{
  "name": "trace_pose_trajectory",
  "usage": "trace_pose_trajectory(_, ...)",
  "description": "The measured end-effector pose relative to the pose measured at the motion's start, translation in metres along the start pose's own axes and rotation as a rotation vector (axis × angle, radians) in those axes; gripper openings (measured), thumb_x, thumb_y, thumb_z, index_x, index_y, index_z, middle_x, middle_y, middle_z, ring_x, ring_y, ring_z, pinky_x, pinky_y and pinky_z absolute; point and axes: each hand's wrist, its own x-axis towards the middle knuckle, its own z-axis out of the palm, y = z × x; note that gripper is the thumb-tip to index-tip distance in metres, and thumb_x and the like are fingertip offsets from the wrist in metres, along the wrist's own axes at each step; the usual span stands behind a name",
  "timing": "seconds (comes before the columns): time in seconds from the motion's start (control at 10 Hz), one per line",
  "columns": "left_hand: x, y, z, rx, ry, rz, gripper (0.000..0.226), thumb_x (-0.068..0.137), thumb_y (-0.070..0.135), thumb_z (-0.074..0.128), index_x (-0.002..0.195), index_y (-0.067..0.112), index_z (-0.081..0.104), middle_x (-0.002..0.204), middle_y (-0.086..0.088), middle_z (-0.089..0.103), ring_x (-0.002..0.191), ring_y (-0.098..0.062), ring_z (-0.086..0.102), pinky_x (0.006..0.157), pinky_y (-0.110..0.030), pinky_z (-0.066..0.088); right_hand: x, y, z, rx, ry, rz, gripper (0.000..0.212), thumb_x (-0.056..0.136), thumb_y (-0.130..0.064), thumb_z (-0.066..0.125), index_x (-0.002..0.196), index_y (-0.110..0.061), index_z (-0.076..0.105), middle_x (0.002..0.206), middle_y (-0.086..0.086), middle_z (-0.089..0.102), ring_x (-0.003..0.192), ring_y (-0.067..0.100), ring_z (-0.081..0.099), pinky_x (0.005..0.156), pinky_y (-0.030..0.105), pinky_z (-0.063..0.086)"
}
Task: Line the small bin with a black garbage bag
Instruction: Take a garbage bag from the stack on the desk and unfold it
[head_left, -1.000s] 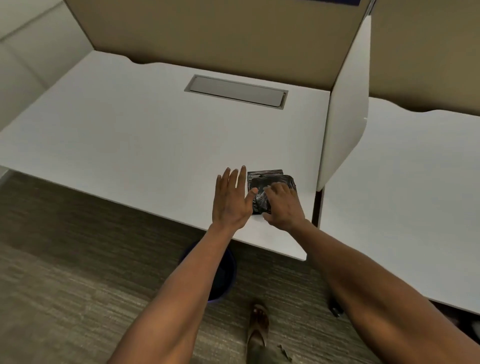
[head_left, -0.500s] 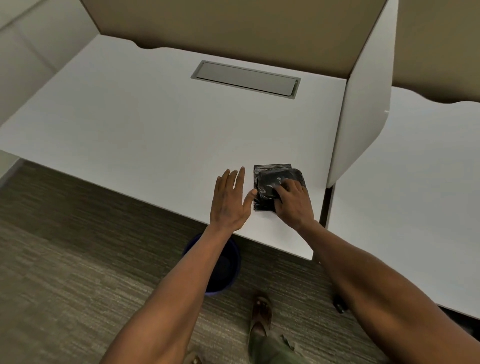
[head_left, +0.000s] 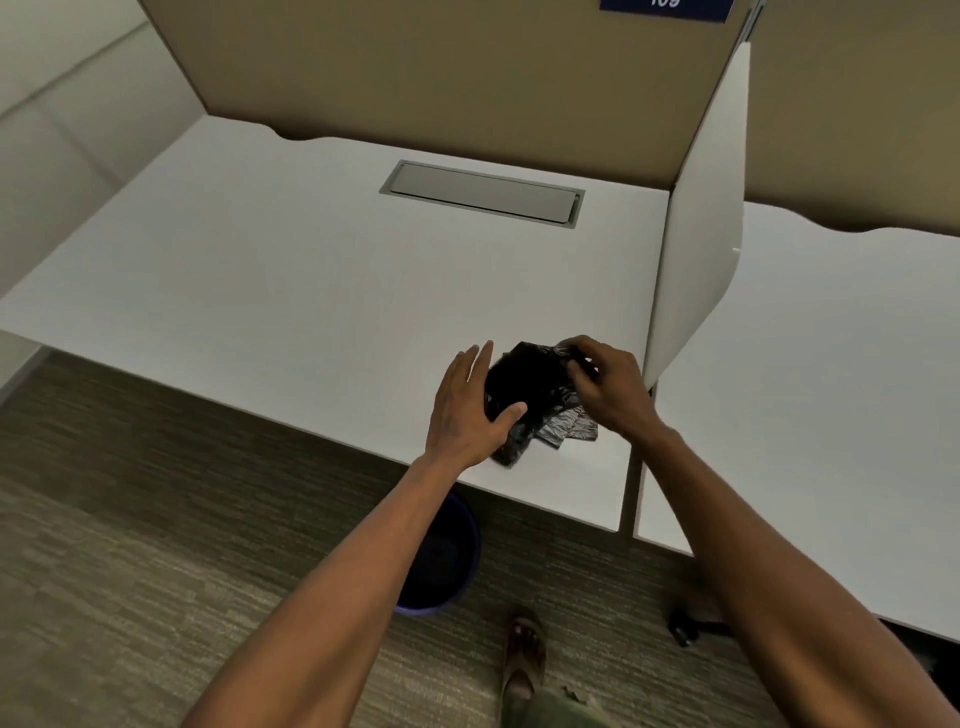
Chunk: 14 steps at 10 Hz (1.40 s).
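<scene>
A crumpled black garbage bag (head_left: 530, 384) lies partly unfolded near the front right corner of the white desk (head_left: 291, 291). My left hand (head_left: 467, 410) presses on its left side with the thumb over the plastic. My right hand (head_left: 608, 384) pinches the bag's upper right edge and lifts it a little. The small dark blue bin (head_left: 441, 561) stands on the carpet under the desk's front edge, partly hidden by my left forearm.
A white divider panel (head_left: 696, 249) stands just right of the bag, with a second desk (head_left: 831, 389) beyond it. A grey cable hatch (head_left: 483, 193) sits at the desk's back. My sandalled foot (head_left: 524, 660) is on the carpet beside the bin.
The folded bag has come loose and spread toward the desk edge. My right hand moved to its far edge and gripped it; my left hand shifted onto the bag.
</scene>
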Motion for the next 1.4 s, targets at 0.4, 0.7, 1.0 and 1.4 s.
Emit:
trace_pose_trajectory(0.4,-0.020,0.017,-0.066,-0.552,-0.250,-0.237,0.027,0.085,0.035,0.080,0.108,0.021,0.081,0.102,0.001,0.083,0.098,-0.019,0.079,0.095,-0.043,0.062,0.030,-0.048,-0.032,0.317,-0.274,0.221,0.028,0.096,-0.030,0.072,0.122,-0.021,0.066,0.107,0.012,0.074,0.102,0.028,0.071,0.090,0.046,0.058)
trace_pose_trajectory(0.7,-0.042,0.018,-0.104,-0.787,-0.083,-0.514,0.016,0.092,0.015,0.070,0.080,0.005,0.073,0.073,-0.004,0.078,0.073,-0.018,0.069,0.068,-0.023,0.051,-0.052,-0.106,-0.022,0.191,-0.104,-0.208,0.070,0.080,-0.077,0.065,0.134,-0.033,0.061,0.128,-0.011,0.067,0.120,0.003,0.061,0.100,0.023,0.048)
trace_pose_trajectory(1.0,-0.082,0.019,-0.131,-0.945,-0.245,-0.447,0.076,0.083,0.073,0.057,0.124,0.011,0.074,0.126,-0.016,0.074,0.118,-0.031,0.070,0.110,-0.043,0.050,-0.060,-0.118,0.001,0.756,0.143,0.135,0.010,0.097,-0.014,0.071,0.098,-0.015,0.080,0.088,0.004,0.080,0.081,0.018,0.075,0.071,0.032,0.059)
trace_pose_trajectory(1.4,-0.131,-0.030,-0.166,-1.093,-0.120,-0.543,0.043,0.105,0.012,0.056,0.146,0.000,0.055,0.148,-0.026,0.058,0.142,-0.045,0.051,0.120,-0.056,0.041,-0.091,-0.084,0.048,1.117,0.087,1.038,0.045,0.103,-0.029,0.059,0.144,-0.014,0.055,0.135,0.015,0.065,0.110,0.028,0.067,0.083,0.042,0.057)
